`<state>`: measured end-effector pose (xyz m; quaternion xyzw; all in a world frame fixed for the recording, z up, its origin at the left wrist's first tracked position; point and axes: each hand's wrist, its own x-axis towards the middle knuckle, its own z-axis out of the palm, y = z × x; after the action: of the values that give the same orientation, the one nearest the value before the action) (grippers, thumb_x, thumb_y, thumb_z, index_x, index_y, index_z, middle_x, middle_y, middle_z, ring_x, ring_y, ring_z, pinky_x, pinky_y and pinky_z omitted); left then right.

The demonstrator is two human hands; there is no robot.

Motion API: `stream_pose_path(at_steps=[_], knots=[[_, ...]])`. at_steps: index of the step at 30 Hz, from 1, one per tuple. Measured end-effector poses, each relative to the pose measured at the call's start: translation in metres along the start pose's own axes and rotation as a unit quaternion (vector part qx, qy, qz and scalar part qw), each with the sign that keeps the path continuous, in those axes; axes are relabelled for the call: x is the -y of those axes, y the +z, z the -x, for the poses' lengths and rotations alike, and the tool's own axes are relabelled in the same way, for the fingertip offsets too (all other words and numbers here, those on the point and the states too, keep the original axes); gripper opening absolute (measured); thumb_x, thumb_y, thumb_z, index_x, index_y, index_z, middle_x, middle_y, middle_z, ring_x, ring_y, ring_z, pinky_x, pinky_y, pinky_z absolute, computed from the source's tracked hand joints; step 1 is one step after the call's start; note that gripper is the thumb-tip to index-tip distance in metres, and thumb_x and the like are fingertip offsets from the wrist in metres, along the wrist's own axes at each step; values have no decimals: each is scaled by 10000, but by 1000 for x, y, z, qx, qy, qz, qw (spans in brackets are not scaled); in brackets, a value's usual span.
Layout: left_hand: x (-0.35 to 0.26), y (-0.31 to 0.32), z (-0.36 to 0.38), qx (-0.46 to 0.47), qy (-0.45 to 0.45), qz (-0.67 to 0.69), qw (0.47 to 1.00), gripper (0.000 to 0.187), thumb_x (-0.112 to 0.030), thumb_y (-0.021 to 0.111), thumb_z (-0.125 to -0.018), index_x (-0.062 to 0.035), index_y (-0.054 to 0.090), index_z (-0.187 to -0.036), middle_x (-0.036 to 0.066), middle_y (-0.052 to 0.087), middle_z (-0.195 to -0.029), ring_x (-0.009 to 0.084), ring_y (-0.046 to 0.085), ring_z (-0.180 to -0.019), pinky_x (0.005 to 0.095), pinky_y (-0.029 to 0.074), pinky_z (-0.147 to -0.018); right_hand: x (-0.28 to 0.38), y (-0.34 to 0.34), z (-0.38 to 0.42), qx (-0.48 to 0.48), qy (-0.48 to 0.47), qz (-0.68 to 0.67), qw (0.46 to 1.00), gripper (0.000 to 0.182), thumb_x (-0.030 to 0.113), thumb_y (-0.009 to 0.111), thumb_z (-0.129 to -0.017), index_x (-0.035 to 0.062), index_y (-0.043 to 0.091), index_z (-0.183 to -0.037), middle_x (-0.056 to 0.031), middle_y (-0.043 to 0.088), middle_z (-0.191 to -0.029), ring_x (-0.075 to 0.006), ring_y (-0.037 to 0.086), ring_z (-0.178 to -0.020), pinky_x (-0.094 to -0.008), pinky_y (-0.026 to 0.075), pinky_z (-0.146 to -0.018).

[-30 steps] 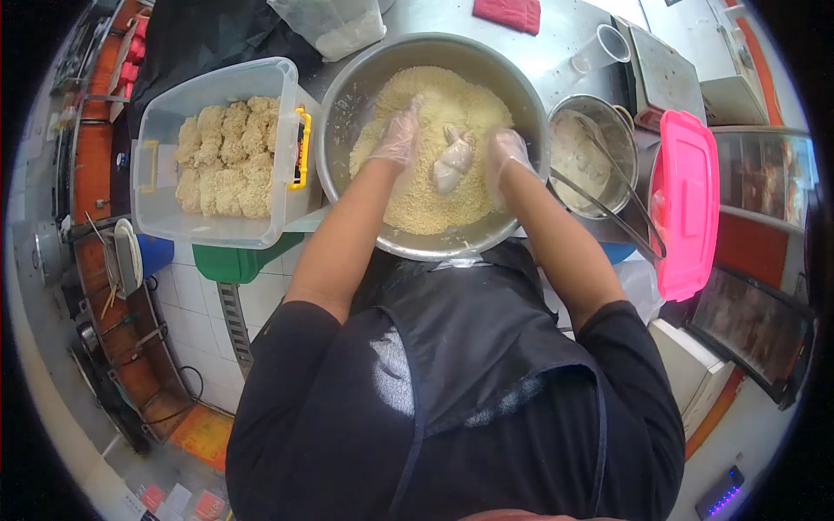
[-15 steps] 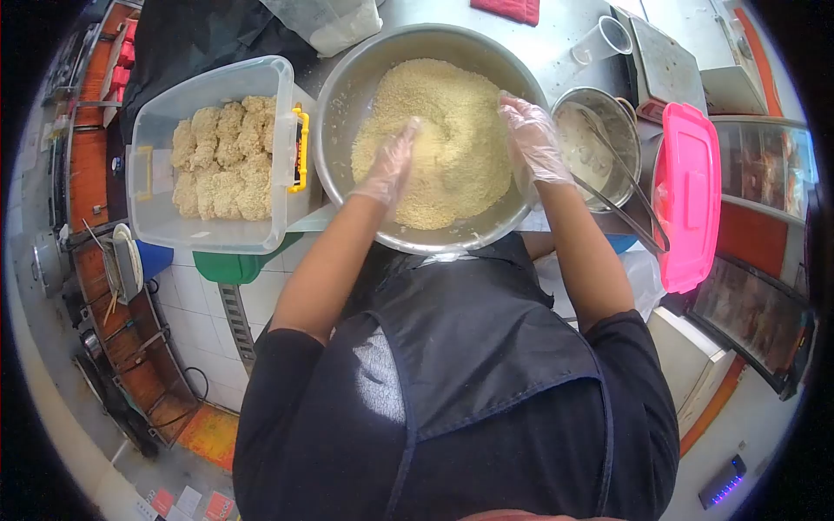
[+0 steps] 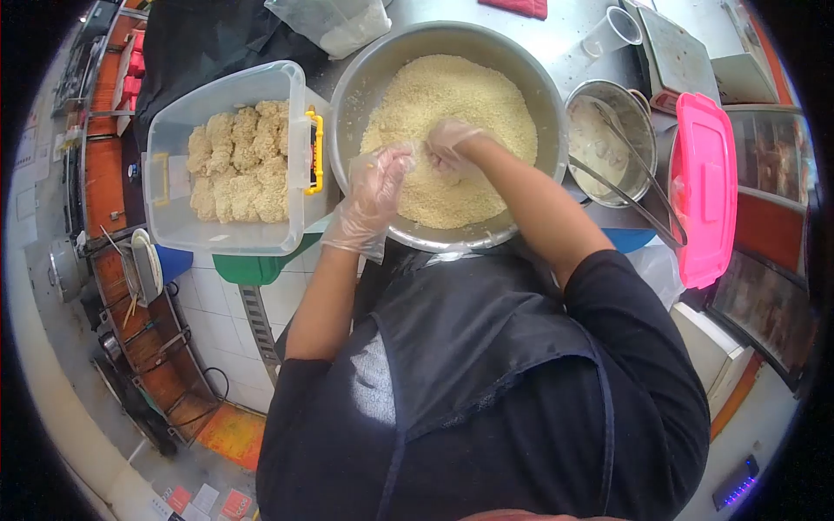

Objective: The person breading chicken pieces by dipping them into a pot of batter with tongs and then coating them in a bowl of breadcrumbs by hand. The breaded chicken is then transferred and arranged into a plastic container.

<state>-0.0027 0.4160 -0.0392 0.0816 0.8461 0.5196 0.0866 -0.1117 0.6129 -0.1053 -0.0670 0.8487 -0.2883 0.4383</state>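
A large metal bowl holds a heap of pale yellow crumbs. My left hand, in a clear plastic glove, is over the bowl's left part, its fingers curled; whatever they hold, if anything, cannot be made out. Also gloved, my right hand has its fingers bent down into the crumbs near the middle, and the fingertips are hidden. To the left, a clear plastic tub contains several crumb-coated pieces in rows.
Right of the bowl stands a metal pot of whitish liquid, with tongs across it. Beyond are a pink lid, a clear cup and a scale. A plastic bag lies behind the bowl.
My right hand has moved left from the bowl's right side into the crumbs. My left hand has lifted slightly and its fingers have curled. The view has shifted a little.
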Motion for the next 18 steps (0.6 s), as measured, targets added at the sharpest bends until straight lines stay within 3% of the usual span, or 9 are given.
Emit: stream_pose_path(at_steps=[2, 5, 7, 8, 9, 10, 11, 15, 18], knots=[[4, -6, 9, 0, 43, -57, 997, 441, -349, 500, -1084, 38, 682, -1193, 205, 719, -1097, 322, 678, -1048, 401, 500, -951, 1, -12, -1, 16, -39, 25, 999, 226, 144, 575, -908, 29, 740, -804, -107, 728, -804, -190, 688, -719, -363, 540, -643], [6, -8, 16, -2, 113, -155, 981, 396, -319, 515, -1060, 22, 691, -1160, 213, 710, -1064, 365, 670, -997, 443, 499, -922, 16, -43, 20, 61, 20, -4, 998, 208, 163, 585, -909, 32, 737, -856, -98, 728, -804, -191, 684, -710, -364, 530, -632], [0, -6, 24, -6, 134, -196, 971, 370, -311, 529, -1042, 4, 701, -1131, 209, 708, -1050, 378, 660, -983, 458, 492, -919, -5, -26, 12, 120, -169, 289, 935, 205, 174, 593, -910, 25, 731, -884, -95, 727, -814, -190, 681, -702, -361, 534, -628], [-6, -4, 25, 15, 141, -257, 956, 323, -295, 555, -1025, -12, 703, -1074, 182, 706, -1009, 371, 655, -944, 470, 482, -873, -8, -14, 7, 122, -168, 293, 933, 205, 174, 593, -910, 25, 731, -884, -95, 727, -814, -190, 681, -702, -361, 534, -628], [-9, -4, 23, 36, 150, -317, 936, 279, -278, 582, -1009, -28, 705, -1017, 155, 704, -968, 364, 649, -904, 483, 471, -828, -6, -2, 7, 108, -28, 82, 990, 203, 168, 594, -905, 22, 732, -878, -93, 721, -797, -187, 682, -701, -357, 538, -630], [-7, -2, 23, 30, 149, -316, 937, 279, -278, 582, -1009, -28, 705, -1017, 155, 704, -968, 364, 649, -904, 483, 471, -828, -7, 6, 4, 86, 112, -134, 981, 201, 163, 596, -899, 19, 733, -873, -92, 715, -780, -185, 682, -700, -354, 541, -632], [-2, 1, 27, 22, 147, -317, 937, 289, -295, 569, -1005, -46, 713, -1032, 154, 705, -965, 355, 644, -921, 480, 459, -836, -25, 6, 4, 105, -99, -25, 989, 204, 153, 596, -903, 22, 746, -859, -102, 720, -780, -188, 686, -693, -351, 545, -630], [6, 6, 31, -28, 155, -316, 936, 292, -292, 556, -1004, -56, 723, -1047, 148, 701, -947, 354, 634, -920, 483, 446, -834, 9, 7, 30, 146, -48, -96, 983, 208, 181, 636, -898, 48, 794, -923, -100, 771, -837, -185, 729, -730, -347, 566, -663], [9, 6, 28, 12, 148, -307, 940, 272, -272, 576, -995, -50, 725, -1044, 153, 697, -942, 362, 624, -903, 483, 448, -834, 8, 15, 25, 138, -88, 93, 982, 226, 215, 641, -913, 47, 792, -927, -102, 767, -843, -189, 721, -740, -350, 568, -676]])
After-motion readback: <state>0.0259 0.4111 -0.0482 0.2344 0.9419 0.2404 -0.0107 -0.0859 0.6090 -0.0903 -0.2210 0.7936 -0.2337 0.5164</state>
